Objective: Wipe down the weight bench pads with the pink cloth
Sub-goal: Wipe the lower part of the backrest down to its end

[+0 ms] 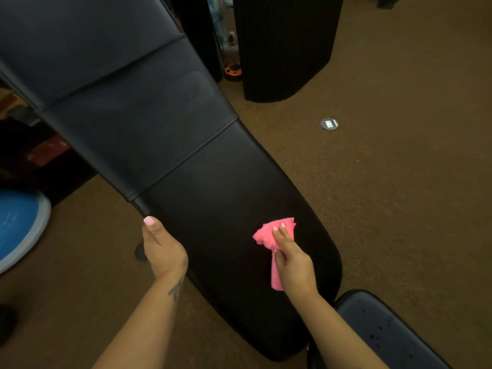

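Observation:
The long black back pad [207, 198] of the weight bench runs from upper left to lower right, with two seams across it. My right hand [291, 258] holds the bunched pink cloth [269, 234] and presses it onto the pad's lower section, fingers over the cloth and a strip of it hanging below the palm. My left hand [159, 247] grips the pad's left edge just below the lower seam, thumb on top. A second black pad [383, 328], the seat, shows at the bottom right with dark wet spots on it.
Brown carpet [399, 195] lies all around. A black ribbed column [282, 46] stands at the top, with an orange and black object [233, 70] beside it. A round floor outlet [329, 124] sits to the right. A blue disc [18, 225] lies at the left edge.

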A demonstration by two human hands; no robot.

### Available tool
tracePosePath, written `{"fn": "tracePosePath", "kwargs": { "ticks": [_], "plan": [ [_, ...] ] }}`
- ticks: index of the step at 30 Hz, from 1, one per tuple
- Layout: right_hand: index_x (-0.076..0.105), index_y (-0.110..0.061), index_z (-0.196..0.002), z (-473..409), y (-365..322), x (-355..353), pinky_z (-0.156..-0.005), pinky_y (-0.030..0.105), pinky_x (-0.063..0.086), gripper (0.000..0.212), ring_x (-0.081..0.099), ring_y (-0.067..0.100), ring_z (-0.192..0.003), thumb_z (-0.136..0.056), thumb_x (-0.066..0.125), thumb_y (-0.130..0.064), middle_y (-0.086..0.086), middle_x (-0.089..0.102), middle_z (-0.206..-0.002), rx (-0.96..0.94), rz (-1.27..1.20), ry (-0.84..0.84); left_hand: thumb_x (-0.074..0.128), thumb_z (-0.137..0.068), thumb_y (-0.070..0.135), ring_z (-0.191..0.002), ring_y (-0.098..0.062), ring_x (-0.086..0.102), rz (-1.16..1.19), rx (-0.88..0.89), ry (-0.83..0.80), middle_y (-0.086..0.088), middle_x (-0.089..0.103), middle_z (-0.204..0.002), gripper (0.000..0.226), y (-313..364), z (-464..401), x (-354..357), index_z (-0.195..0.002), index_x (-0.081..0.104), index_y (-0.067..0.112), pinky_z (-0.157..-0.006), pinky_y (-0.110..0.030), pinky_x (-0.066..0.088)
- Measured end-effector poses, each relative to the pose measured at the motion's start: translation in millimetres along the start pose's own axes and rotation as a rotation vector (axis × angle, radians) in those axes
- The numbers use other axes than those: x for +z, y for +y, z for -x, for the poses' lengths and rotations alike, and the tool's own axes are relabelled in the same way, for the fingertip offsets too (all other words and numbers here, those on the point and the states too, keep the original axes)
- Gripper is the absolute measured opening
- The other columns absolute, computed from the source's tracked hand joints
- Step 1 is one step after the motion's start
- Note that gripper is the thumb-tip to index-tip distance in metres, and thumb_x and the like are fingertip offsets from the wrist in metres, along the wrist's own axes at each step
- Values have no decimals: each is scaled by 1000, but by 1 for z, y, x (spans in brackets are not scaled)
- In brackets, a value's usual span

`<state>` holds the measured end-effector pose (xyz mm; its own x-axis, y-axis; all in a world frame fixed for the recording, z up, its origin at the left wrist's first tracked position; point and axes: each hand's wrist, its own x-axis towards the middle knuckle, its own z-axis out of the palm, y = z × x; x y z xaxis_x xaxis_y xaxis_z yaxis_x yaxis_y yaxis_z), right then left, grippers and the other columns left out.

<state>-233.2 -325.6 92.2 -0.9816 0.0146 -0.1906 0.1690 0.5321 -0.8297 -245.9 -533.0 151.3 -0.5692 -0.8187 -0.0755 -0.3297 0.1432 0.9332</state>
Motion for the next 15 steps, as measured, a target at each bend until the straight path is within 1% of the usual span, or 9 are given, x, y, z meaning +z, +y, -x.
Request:
{"fn": "tracePosePath", "kwargs": {
  "ticks": [2, 5, 6, 8, 11, 13, 15],
  "plan": [
    [40, -32, -136, -6, 8, -6, -107, 21, 28, 52, 41, 6, -128, -92, 51, -6, -15, 34, -146, 75, 1, 33, 15, -101, 50, -143, -21, 28, 1, -11, -2, -6, 34, -154, 65, 0, 0, 0, -150, 30, 11, -105, -20, 17],
    [38, -30, -139, -24, 3, -11, -101, 25, 35, 50, 51, 12, -120, -94, 49, -12, -6, 45, -141, 180, -38, 111, 15, -101, 51, -143, -21, 27, 7, -25, 6, -5, 33, -155, 65, 0, -1, 1, -150, 29, 11, -104, -19, 17],
    [37, -29, -140, -29, -2, -11, -100, 26, 37, 50, 52, 14, -117, -94, 49, -13, -5, 46, -140, 176, -41, 130, 16, -101, 52, -144, -21, 26, 6, -31, 10, -5, 32, -155, 65, 0, -1, 1, -150, 28, 12, -104, -19, 16],
    [36, -28, -140, -34, -11, -9, -102, 25, 35, 50, 50, 13, -121, -94, 49, -14, -7, 43, -142, 104, -34, 139, 16, -100, 54, -144, -21, 26, 2, -36, 16, -5, 32, -155, 67, -1, -2, 1, -151, 28, 12, -109, -22, 17],
    [37, -29, -139, -27, -12, -5, -105, 22, 30, 53, 44, 8, -126, -92, 51, -10, -13, 37, -145, -5, -32, 85, 15, -99, 56, -143, -22, 29, -9, -22, 18, -5, 35, -154, 69, -3, -4, 0, -150, 31, 12, -116, -30, 20],
    [39, -31, -137, -16, 0, -4, -107, 22, 29, 55, 40, 6, -129, -90, 54, -6, -14, 34, -146, -54, -14, 45, 15, -99, 57, -143, -21, 28, -5, -30, 14, -5, 34, -154, 70, -4, -3, 0, -150, 30, 12, -114, -28, 19],
    [42, -31, -136, -9, 15, -6, -107, 19, 28, 55, 37, 3, -129, -89, 54, -4, -14, 35, -145, -45, -10, 36, 15, -97, 60, -144, -22, 27, -2, -47, 9, -5, 33, -155, 73, -5, -3, 0, -151, 29, 12, -111, -26, 18]
  ]
}}
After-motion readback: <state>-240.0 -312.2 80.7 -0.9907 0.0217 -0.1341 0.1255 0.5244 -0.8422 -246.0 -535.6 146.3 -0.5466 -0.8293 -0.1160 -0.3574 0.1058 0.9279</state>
